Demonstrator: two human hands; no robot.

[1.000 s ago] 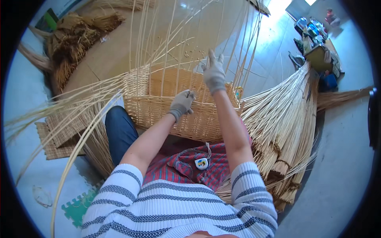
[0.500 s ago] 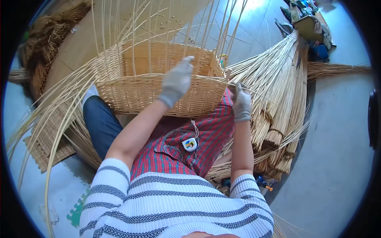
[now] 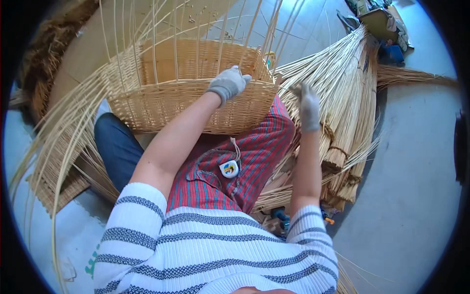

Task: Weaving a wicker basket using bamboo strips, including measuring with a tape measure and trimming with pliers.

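A partly woven cane basket [image 3: 171,105] sits across my lap, with long upright stakes rising from its rim and loose canes fanning out at its left. My gloved left hand [image 3: 230,84] is closed on the near rim toward the basket's right side. Just off the right end, beside the pale bundles, my gloved right hand [image 3: 308,105] is raised and blurred; whether it grips a cane is unclear. Under the basket is a red plaid cloth [image 3: 254,166], with a small white round tape-measure-like object [image 3: 228,168] on a cord.
Bound bundles of pale canes [image 3: 342,108] fan out at my right. Darker straw bundles [image 3: 49,44] lie at the far left, woven mats [image 3: 56,188] at the lower left. An olive crate [image 3: 377,27] piled with items and a blue container [image 3: 391,53] stand at the back right.
My left hand has risen to the right along the rim from its middle. My right hand dropped from among the stakes to beside the right end, then rose slightly. The basket appears higher in view.
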